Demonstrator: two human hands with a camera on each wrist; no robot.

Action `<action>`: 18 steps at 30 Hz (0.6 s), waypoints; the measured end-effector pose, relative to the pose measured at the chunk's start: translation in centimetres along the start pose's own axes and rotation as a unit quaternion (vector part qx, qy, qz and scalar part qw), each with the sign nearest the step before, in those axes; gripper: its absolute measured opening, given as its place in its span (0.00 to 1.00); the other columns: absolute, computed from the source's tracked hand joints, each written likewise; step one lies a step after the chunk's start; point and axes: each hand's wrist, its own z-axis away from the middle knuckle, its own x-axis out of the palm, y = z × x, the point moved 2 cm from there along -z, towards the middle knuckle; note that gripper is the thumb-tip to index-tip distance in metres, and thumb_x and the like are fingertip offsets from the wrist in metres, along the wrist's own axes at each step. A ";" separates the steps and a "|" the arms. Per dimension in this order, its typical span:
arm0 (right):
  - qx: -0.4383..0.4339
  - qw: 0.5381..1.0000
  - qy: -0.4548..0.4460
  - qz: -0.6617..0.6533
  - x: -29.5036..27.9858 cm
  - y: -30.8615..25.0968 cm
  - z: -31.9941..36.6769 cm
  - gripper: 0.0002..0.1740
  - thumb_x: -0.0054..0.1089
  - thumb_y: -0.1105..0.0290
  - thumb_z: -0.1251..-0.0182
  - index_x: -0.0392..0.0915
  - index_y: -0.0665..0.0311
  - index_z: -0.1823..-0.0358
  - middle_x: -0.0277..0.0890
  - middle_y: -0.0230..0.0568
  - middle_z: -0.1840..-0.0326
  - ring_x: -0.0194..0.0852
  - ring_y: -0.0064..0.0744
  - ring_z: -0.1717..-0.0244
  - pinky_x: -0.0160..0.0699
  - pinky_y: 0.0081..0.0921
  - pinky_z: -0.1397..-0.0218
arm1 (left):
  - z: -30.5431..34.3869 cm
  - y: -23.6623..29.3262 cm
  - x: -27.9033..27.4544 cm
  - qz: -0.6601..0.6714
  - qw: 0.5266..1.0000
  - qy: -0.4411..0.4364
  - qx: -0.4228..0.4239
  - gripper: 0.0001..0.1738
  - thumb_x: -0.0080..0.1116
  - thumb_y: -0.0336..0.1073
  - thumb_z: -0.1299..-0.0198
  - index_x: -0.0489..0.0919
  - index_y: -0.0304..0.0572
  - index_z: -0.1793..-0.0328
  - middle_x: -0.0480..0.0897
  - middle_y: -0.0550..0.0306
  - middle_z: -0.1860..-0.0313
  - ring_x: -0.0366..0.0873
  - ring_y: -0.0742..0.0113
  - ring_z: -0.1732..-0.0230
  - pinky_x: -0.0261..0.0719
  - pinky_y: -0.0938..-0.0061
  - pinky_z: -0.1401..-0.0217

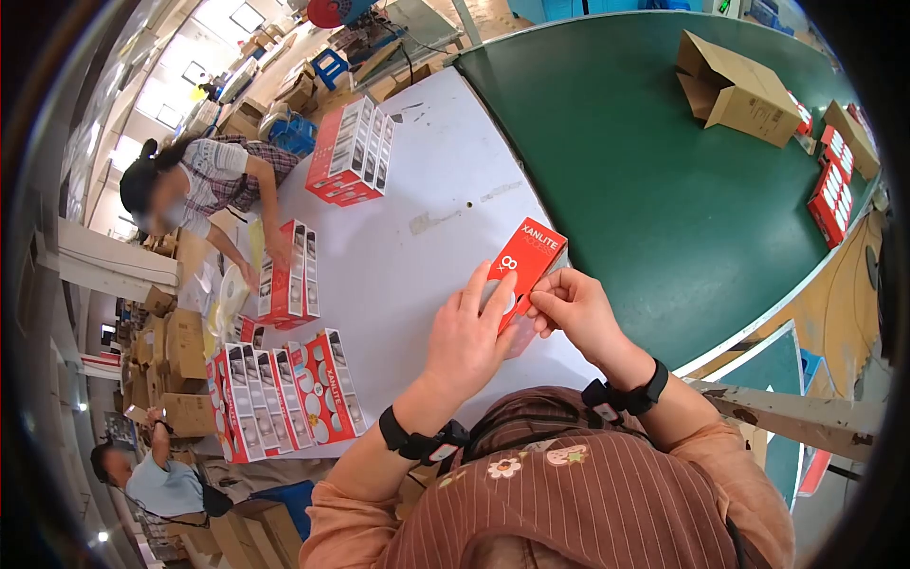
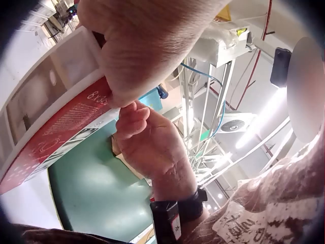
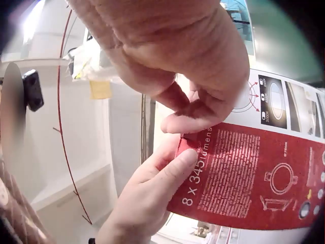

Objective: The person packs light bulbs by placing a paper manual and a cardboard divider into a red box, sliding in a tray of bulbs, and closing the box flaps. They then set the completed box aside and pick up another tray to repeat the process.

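A red and white XANLITE carton [image 1: 533, 248], marked x8, is tilted over the near part of the white table. My left hand [image 1: 463, 339] holds it, fingers spread over the upper face. In the right wrist view the left thumb [image 3: 177, 165] presses the red panel near the "8 x 345 lumens" print. My right hand [image 1: 586, 315] is at the carton's near end, its thumb and forefinger pinching the edge there. The left wrist view shows the right hand [image 2: 152, 145] with curled fingers beside the carton [image 2: 71, 119], partly hidden by the left hand.
Similar cartons [image 1: 284, 394] stand along the white table's [image 1: 441, 171] left side, with another stack [image 1: 351, 152] farther back. A person [image 1: 209, 185] handles cartons at the left. On the green table [image 1: 607, 123] are an open cardboard box [image 1: 744, 100] and red packs [image 1: 832, 190].
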 end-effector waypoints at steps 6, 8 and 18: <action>-0.038 0.999 -0.019 0.003 -0.3 0.2 -0.4 0.03 0.55 0.77 0.31 0.72 0.70 0.61 0.79 0.42 0.69 0.77 0.23 0.75 0.78 0.20 0.73 | 0.0 0.6 0.1 -0.042 0.995 0.072 0.064 0.23 0.65 0.31 0.47 0.79 0.46 0.43 0.70 0.43 0.34 0.72 0.42 0.41 0.73 0.55 0.41; -0.051 0.998 -0.029 0.013 -0.3 0.3 -0.7 0.03 0.55 0.78 0.31 0.72 0.71 0.61 0.79 0.42 0.69 0.77 0.23 0.75 0.79 0.20 0.72 | 0.1 1.0 0.2 -0.064 0.991 0.091 0.071 0.21 0.65 0.30 0.47 0.80 0.44 0.45 0.72 0.44 0.36 0.72 0.42 0.40 0.73 0.55 0.41; -0.129 0.989 -0.013 0.067 -0.3 1.5 -0.6 0.03 0.58 0.77 0.31 0.77 0.70 0.60 0.81 0.34 0.69 0.78 0.17 0.73 0.78 0.16 0.71 | -0.3 1.2 0.9 -0.059 0.982 0.165 0.064 0.15 0.65 0.28 0.49 0.80 0.37 0.54 0.79 0.49 0.44 0.74 0.41 0.40 0.73 0.55 0.42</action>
